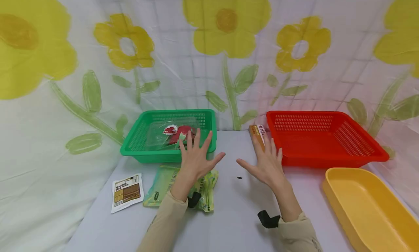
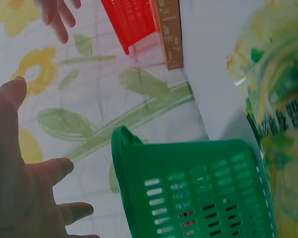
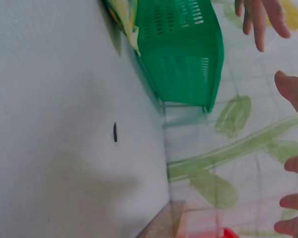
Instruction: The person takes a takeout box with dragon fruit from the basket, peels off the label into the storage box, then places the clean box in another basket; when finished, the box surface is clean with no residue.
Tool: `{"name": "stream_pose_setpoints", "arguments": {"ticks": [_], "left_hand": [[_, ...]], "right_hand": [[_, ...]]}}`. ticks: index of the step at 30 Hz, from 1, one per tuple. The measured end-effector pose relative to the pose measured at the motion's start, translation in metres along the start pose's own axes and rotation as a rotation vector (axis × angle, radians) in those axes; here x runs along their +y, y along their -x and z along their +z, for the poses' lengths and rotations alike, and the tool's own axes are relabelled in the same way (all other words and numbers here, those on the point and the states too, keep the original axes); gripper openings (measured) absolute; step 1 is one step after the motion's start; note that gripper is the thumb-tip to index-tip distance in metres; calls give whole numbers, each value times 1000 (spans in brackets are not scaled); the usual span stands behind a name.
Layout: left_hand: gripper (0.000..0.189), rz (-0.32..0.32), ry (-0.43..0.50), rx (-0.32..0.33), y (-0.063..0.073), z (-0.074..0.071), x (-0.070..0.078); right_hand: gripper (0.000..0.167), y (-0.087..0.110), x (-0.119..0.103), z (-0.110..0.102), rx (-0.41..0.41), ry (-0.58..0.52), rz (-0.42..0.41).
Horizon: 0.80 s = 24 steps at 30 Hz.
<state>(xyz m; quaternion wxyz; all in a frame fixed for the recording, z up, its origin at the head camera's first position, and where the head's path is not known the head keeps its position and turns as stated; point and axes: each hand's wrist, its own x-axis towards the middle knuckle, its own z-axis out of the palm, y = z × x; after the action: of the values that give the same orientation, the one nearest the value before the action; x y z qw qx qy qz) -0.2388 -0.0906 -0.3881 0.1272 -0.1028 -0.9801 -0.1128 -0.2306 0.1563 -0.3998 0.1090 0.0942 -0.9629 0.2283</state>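
Both hands are raised above the table with fingers spread, holding nothing. The left hand hovers near the front wall of the green basket, above a green-yellow plastic packet. In that basket lies a clear plastic box with a round red-and-white label and something red in or under it, partly covered by the fingers. The right hand is held left of the red basket, in front of a narrow brown box. In the left wrist view the left hand stands apart from the green basket.
A white pouch with a brown label lies at the left. A yellow tray stands at the right front. A small dark piece lies on the white table between the hands. Behind hangs a flower-painted curtain.
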Motion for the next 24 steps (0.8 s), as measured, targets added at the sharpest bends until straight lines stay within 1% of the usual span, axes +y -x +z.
{"name": "stream_pose_setpoints", "arguments": {"ticks": [6, 9, 16, 20, 24], "left_hand": [[85, -27, 5, 11, -5, -7, -16], [84, -37, 47, 12, -8, -14, -25], [83, -55, 131, -17, -17, -28, -46], [78, -69, 180, -20, -22, -34, -61], [73, -111, 192, -20, -28, -42, -78]], "right_hand": [[104, -1, 3, 4, 19, 2, -11], [103, -2, 3, 4, 26, -10, -15], [99, -5, 3, 7, 29, -47, -12], [95, -8, 0, 13, 35, -97, -36], [86, -12, -5, 26, 20, -222, -63]]}}
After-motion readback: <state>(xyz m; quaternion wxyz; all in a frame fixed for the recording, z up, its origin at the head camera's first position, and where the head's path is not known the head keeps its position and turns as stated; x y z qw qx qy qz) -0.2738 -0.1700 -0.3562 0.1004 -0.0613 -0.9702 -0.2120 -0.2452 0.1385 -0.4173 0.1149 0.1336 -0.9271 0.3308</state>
